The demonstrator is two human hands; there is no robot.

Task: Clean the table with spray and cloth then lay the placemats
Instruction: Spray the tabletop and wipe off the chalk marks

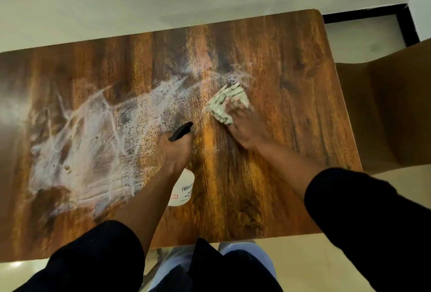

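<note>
Cloth (pixel 227 102), a crumpled pale rag with a checked print, lies flat on the wooden table (pixel 291 128) just right of the frame's centre, pressed down under the right hand (pixel 242 126). That hand is spread open, palm down, with its fingers over the near half of the rag and nothing gripped in a fist. Left of it, near the middle of the frame, the left hand (pixel 175 149) is closed around the neck of a spray bottle (pixel 183 190); the black trigger head (pixel 181 131) sticks out above the knuckles and points toward the upper right, while the white body with a printed label hangs below the wrist, close above the tabletop. Whether the bottle's base touches the wood cannot be told. Wet spray film and white smears (pixel 77 142) cover the left half of the table and run in a speckled band toward the rag. Both forearms are bare, with black sleeves (pixel 363 217) pushed up, at the bottom of the frame. A brown chair back (pixel 391 109) stands at the right edge, just beside the table's end
</note>
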